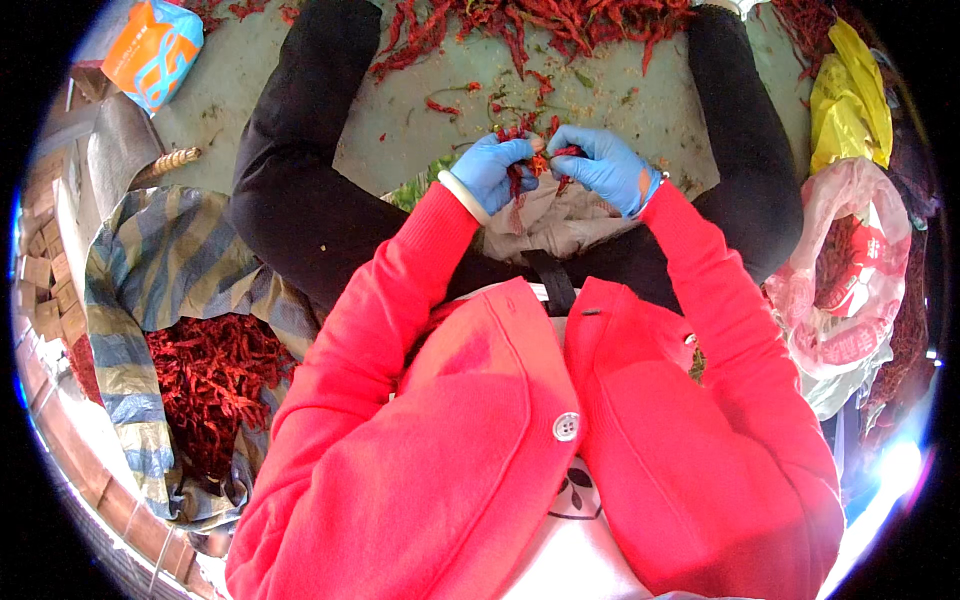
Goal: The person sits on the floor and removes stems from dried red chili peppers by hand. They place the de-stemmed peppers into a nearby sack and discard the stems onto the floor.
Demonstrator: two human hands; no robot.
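Both my hands wear blue gloves and meet above a light cloth [559, 221] between my bent legs. My left hand [495, 169] grips dried red chilies [516, 180], some hanging below the fingers; a bare fingertip shows through the glove. Close beside it, my right hand [600, 169] pinches a dark red chili [568, 152] between thumb and fingers. Loose chilies, stems and seeds are scattered on the greenish surface just beyond my hands. Farther out lies a large heap of dried red chilies [555, 26] between my lower legs.
At left, a striped woven sack [131, 375] holds dried chilies, with a corncob-like object [171, 161] beyond it. An orange and blue packet [154, 56] lies at upper left. At right are a yellow plastic bag [847, 112] and a pink and white plastic bag [799, 300] with reddish contents.
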